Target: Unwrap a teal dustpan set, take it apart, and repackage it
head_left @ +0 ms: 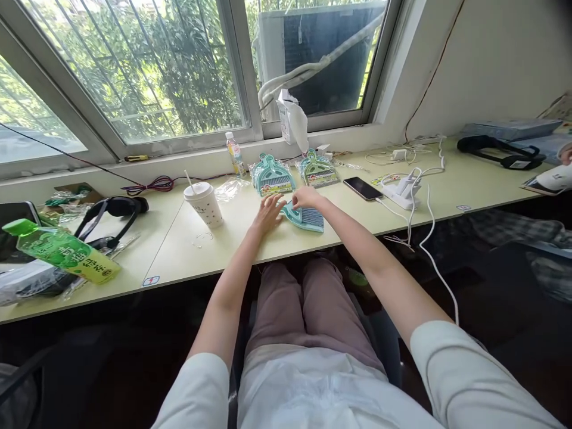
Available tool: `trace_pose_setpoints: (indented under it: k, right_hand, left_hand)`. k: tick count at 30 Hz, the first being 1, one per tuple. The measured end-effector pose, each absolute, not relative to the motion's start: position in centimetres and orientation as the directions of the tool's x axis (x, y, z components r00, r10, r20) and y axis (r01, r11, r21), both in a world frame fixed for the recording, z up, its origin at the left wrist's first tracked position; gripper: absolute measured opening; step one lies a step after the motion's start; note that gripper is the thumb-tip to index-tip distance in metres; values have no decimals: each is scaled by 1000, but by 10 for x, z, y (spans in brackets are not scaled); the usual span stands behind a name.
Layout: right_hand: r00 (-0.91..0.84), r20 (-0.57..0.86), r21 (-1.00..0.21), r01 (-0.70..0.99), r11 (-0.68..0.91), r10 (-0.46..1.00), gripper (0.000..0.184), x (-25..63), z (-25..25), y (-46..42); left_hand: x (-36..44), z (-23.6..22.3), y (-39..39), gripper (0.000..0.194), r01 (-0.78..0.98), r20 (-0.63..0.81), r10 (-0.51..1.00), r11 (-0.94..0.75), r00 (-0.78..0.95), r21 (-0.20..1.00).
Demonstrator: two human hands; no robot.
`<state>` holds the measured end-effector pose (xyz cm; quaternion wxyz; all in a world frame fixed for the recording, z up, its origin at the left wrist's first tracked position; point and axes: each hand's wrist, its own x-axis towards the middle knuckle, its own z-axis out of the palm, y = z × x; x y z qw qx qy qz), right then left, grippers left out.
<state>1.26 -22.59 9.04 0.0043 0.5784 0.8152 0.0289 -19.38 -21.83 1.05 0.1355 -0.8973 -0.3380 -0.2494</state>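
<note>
A small teal dustpan and brush set [308, 221] lies near the table's front edge, its grey-blue bristles towards the right. My right hand [308, 198] is closed over its upper left part, fingers pinched at the handle area; the exact grip is partly hidden. Beside the handle end rests my left hand [269, 213], palm down with the fingers apart, touching or almost touching the set. Just behind my hands stand two similar sets in clear wrapping with card labels, a teal packaged set [271, 174] and a green-edged packaged set [318, 169].
A paper cup with straw [203, 205] stands left of my left hand. Rightward lie a phone [363, 188] and a power strip [402, 192] with white cables. A green-capped bottle [62, 250] and headset [114, 217] are far left. Another person's hand [566, 154] shows far right.
</note>
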Motion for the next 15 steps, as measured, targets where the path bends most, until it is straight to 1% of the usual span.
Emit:
trace_pose_setpoints:
  k: [3,6,9,13,15]
  right_hand:
    - [-336,58,30,942,335,940,26,14,82,-229]
    - [-366,80,69,930,361,927,26,13,82,-238]
    - [-402,65,109,913,394,913,26,9,86,-246]
    - [-404,31,118,910,398,914,24,11,89,-247]
    - [-401,12,117,910,397,916,23,14,87,-246]
  left_hand:
    - [-189,11,-205,45,648,501,502,-744,705,-166]
    - [-191,10,-197,42,618,455,475,-747,753,-245]
    - [-194,9,-197,39,571,409,435,-758,802,-314]
    - [-190,11,-207,30,524,342,412,-763,845,-378]
    - [-184,12,-214,29,493,300,398,-771,867,-402]
